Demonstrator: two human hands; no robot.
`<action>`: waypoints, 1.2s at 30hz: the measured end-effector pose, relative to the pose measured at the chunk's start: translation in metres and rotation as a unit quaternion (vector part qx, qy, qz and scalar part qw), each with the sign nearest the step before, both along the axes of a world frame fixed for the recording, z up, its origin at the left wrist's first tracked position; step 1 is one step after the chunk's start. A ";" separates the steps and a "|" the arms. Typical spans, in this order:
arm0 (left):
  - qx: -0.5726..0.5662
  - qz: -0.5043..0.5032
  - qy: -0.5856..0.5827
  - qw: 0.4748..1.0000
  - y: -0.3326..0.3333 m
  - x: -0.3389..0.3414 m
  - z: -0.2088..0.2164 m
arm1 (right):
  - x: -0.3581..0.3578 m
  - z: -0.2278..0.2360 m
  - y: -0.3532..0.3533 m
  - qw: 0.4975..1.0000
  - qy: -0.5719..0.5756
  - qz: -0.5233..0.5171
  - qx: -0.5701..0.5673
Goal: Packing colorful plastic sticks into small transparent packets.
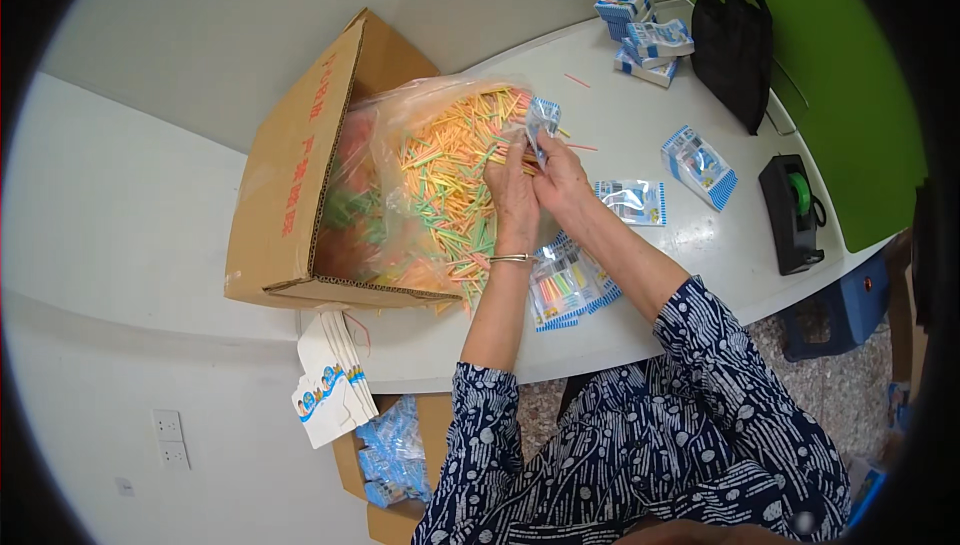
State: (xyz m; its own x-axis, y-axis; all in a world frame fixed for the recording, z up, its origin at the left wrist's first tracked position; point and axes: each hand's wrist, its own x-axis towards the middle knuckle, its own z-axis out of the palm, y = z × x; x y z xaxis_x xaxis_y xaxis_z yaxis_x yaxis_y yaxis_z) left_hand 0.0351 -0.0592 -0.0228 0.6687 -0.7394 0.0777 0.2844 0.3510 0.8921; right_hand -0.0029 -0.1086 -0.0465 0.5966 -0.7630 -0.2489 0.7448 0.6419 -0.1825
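A small clear-and-blue packet is held at the right edge of a heap of thin yellow, orange and green sticks.

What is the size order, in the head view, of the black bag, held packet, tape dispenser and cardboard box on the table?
1. Cardboard box
2. Black bag
3. Tape dispenser
4. Held packet, partly hidden, so ranked by what shows

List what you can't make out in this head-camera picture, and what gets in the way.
- Lower end of the blue-and-clear packet: head view, hidden between the left hand and right hand.
- Part of the striped packet pile: head view, under the right forearm.
- Contents of the black bag: head view, opaque sides.
- Far part of the lower carton: head view, beneath the tabletop.
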 end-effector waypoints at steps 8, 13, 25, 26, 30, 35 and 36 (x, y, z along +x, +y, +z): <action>-0.002 -0.011 0.103 0.995 -0.007 0.005 0.003 | -0.017 0.014 0.000 0.995 0.069 0.009 -0.070; -0.103 -0.082 0.123 0.984 -0.004 0.055 -0.001 | -0.054 0.019 -0.019 0.947 0.208 0.041 -0.243; -0.106 -0.127 0.033 0.986 0.001 0.019 0.060 | -0.112 0.024 -0.031 0.841 0.237 0.271 -0.403; -0.083 -0.122 0.010 0.989 0.002 0.012 0.062 | -0.114 0.025 -0.032 0.848 0.222 0.281 -0.392; -0.038 -0.122 -0.036 0.991 0.008 -0.007 0.067 | -0.120 0.027 -0.033 0.853 0.198 0.301 -0.377; -0.015 -0.146 -0.107 0.983 0.013 -0.015 0.065 | -0.123 0.028 -0.033 0.851 0.199 0.303 -0.380; -0.007 -0.145 -0.124 0.982 0.014 -0.016 0.064 | -0.124 0.027 -0.033 0.849 0.191 0.301 -0.390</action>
State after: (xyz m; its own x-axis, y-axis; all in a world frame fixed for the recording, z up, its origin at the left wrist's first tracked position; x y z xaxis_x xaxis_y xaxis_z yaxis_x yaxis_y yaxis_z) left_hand 0.0187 -0.0451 0.0412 0.3898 -0.8935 0.2231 0.1490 0.3003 0.9421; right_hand -0.1266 -0.1421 -0.0198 0.9260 -0.3707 -0.0712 0.1158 0.4585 -0.8811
